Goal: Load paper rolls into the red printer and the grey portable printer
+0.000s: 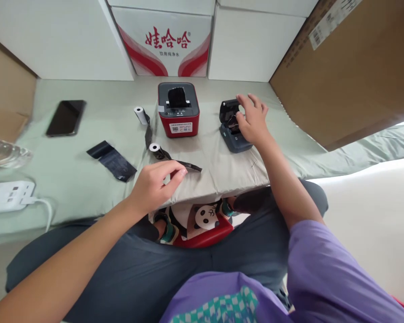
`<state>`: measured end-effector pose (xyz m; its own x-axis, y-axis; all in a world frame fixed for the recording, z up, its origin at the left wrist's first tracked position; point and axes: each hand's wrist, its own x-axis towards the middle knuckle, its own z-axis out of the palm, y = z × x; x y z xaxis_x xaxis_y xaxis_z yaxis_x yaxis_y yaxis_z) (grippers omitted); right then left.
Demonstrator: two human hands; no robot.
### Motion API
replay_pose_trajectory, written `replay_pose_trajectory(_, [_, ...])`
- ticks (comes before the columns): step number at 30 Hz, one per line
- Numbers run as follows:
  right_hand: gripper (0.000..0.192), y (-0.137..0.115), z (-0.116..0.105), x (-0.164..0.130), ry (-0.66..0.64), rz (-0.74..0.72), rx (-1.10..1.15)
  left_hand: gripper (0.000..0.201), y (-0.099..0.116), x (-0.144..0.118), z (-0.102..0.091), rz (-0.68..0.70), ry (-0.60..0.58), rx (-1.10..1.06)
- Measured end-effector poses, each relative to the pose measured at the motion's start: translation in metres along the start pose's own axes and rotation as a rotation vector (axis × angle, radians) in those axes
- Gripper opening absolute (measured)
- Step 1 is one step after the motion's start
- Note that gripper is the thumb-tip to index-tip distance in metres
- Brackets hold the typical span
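A small dark portable printer (pixel 236 140) stands at the right with its lid up. My right hand (pixel 254 121) is over it, fingers spread, the index fingertip by the lid and the thumb by the opening. Its inside is partly hidden. My left hand (pixel 156 184) hovers at the table's front edge, fingers curled and tips together beside a black strip. That strip trails from a paper roll (pixel 155 148); whether the fingertips hold anything is unclear. Between the hands, farther back, is a red and black printer (pixel 180 116) with black paper sticking out of its top.
Another roll (pixel 140 114) with a black tail lies left of the red printer. A black sheet (pixel 112 160), a phone (pixel 66 118), a clear bottle (pixel 7 152) and a white power strip (pixel 11 196) are at the left. Cartons (pixel 170 60) line the back; a brown box (pixel 343 85) stands right.
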<state>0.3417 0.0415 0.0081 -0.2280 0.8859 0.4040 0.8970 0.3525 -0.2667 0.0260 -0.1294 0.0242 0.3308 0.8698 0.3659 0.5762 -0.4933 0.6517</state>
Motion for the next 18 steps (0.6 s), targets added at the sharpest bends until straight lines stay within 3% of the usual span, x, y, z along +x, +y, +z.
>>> replay_pose_trajectory(4, [0.053,-0.002,0.016,0.025,-0.033,-0.001,0.009,0.027,-0.006,-0.002,0.004,-0.025,-0.030,0.008])
replay_pose_trajectory(7, [0.052,-0.010,0.013,0.023,-0.021,0.001,0.000,0.026,-0.008,-0.008,0.004,-0.014,-0.032,0.022])
replay_pose_trajectory(13, [0.047,-0.007,-0.012,-0.030,-0.052,-0.019,0.012,0.023,-0.007,-0.015,-0.003,0.032,-0.013,0.044])
replay_pose_trajectory(18, [0.055,0.012,-0.006,-0.062,-0.085,-0.040,0.076,0.022,-0.006,-0.014,-0.001,0.055,-0.008,0.059])
